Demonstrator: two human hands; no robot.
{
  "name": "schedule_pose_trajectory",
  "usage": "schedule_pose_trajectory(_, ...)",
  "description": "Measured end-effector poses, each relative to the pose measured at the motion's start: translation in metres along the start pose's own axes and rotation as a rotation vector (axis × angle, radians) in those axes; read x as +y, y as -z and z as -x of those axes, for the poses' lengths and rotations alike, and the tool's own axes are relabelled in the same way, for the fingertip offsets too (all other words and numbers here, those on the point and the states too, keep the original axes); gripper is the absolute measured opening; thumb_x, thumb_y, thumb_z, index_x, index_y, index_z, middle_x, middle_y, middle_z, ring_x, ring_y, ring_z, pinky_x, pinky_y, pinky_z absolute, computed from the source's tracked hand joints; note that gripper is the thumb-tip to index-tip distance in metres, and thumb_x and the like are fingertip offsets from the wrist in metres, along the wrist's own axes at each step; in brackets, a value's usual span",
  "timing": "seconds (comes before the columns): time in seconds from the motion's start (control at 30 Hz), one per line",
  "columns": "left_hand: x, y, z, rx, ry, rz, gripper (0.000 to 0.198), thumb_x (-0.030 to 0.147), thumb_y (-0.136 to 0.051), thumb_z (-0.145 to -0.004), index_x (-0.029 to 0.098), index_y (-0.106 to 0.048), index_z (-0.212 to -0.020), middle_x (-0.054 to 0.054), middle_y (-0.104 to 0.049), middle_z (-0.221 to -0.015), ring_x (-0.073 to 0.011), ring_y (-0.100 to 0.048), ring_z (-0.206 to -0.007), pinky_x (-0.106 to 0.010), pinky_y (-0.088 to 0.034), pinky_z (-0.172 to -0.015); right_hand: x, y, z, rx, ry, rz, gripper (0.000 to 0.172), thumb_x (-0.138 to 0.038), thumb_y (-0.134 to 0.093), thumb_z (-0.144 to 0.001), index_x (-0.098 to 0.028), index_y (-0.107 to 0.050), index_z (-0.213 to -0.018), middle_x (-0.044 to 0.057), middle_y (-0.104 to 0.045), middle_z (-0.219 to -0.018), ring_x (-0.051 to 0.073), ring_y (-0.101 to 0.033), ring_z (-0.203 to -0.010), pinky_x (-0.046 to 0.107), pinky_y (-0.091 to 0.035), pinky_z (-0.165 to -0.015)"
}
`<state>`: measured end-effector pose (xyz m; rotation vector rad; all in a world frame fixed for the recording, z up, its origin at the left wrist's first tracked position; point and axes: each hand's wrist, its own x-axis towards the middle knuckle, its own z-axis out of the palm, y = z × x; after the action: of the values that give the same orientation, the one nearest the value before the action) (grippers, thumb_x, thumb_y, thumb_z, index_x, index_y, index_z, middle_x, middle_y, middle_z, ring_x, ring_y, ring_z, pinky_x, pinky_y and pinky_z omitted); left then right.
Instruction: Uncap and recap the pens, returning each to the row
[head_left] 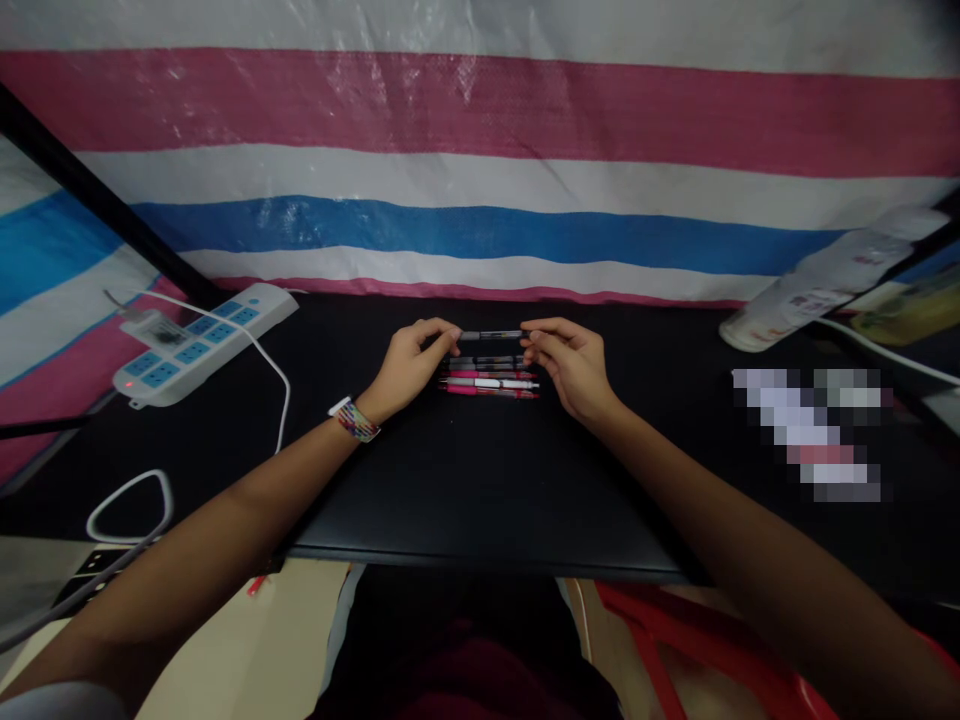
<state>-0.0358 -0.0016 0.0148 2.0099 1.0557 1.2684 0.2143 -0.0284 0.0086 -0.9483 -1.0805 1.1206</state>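
While the left hand point(415, 358) and right hand point(571, 362) are pinching a dark pen point(491, 335) by its ends, just beyond other pens point(491, 383) on the table point(480, 480), uneven release could be sending it rolling askew.

Smooth plastics on a dark, satin-smooth tabletop point(480, 490).
Held pen point(487, 336), between left hand point(412, 358) and right hand point(574, 365): smooth plastic. Pens point(495, 384) just nearer: smooth plastic, slight sheen. Striped sheet point(480, 110) beyond both hands: glossy, creased plastic. Power strip point(259, 310), left of the left hand: smooth, rigid plastic. Wristband point(355, 419) behind it: woven cloth, by appearance.
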Motion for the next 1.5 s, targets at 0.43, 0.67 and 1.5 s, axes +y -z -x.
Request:
schedule_pose_trajectory(0.43,0.003,-0.001,0.0,0.095,-0.131,0.005,0.007,0.023,-0.081,-0.093,0.025,-0.083,-0.099,-0.005,-0.084,-0.102,-0.0253,-0.074,-0.102,-0.046,-0.057,-0.099,-0.004,-0.002,-0.001,-0.009,-0.09,-0.068,0.012,-0.032,-0.083,-0.082,-0.024,-0.083,-0.09,0.003,-0.069,-0.078,0.017,-0.062,-0.07,0.041,-0.059,-0.077)
schedule_pose_trajectory(0.67,0.001,-0.001,-0.001,0.125,-0.076,0.018,0.01,0.027,-0.082,-0.092,0.023,-0.079,-0.1,-0.005,-0.082,-0.102,-0.0227,-0.075,-0.098,-0.043,-0.059,-0.096,-0.013,-0.003,-0.001,-0.139,-0.31,-0.289,0.037,-0.044,-0.065,-0.089,-0.021,-0.08,-0.115,0.01,-0.074,-0.095,0.025,-0.069,-0.088,0.044,-0.062,-0.09)
schedule_pose_trajectory(1.5,0.0,-0.002,-0.001,0.065,-0.041,0.139,0.017,0.032,-0.083,-0.093,0.022,-0.08,-0.107,-0.006,-0.083,-0.107,-0.0225,-0.077,-0.102,-0.04,-0.062,-0.097,-0.01,-0.006,0.001,-0.12,-0.338,-0.409,0.031,-0.034,-0.066,-0.084,-0.021,-0.078,-0.11,0.011,-0.073,-0.098,0.026,-0.069,-0.105,0.044,-0.06,-0.107)
